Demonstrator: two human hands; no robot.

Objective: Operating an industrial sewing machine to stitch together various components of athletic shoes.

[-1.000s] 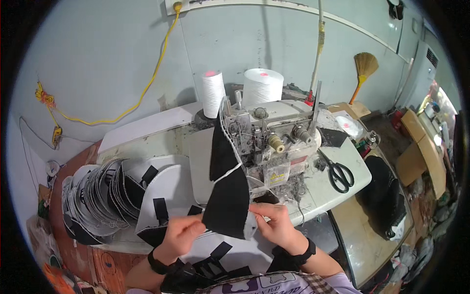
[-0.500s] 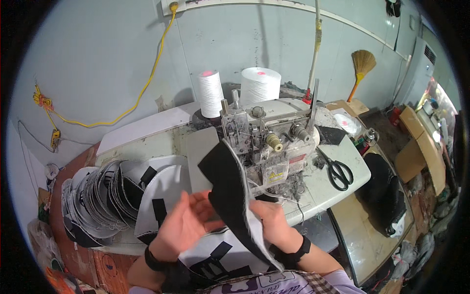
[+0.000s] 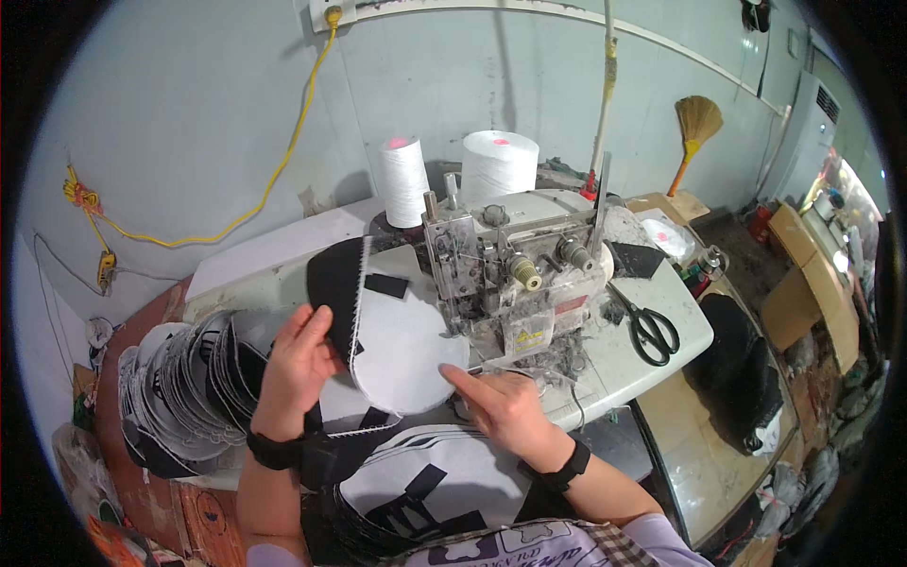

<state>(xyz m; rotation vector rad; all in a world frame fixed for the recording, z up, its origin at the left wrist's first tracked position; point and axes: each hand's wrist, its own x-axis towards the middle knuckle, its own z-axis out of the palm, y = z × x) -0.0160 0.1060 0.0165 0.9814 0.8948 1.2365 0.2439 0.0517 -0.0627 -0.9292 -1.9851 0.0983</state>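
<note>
A rounded fabric panel (image 3: 402, 345), light grey with a black section folded over along a white overlocked edge, lies between my hands, left of the sewing machine head. My left hand (image 3: 300, 364) is at the black section, its fingers bent against the fabric's left side. My right hand (image 3: 510, 414) pinches the panel's right rim, index finger stretched onto the grey face; its thumb is hidden. Just beyond that rim stands the overlock sewing machine (image 3: 515, 274), dusty with lint. A pile of similar panels (image 3: 453, 477) with black patches rests near my body.
Stacked panels (image 3: 194, 387) stand on the left of the table. Two white thread cones, the larger cone (image 3: 501, 163) at right, stand behind the machine. Black-handled scissors (image 3: 652, 333) lie on the table's right end. A broom (image 3: 696, 132) leans against the wall, and cardboard boxes (image 3: 803, 293) stand at right.
The panel has swung from upright, black side showing, to lie flatter with its grey face up, farther left. My left hand moved left and up to its black edge; my right hand lowered slightly.
</note>
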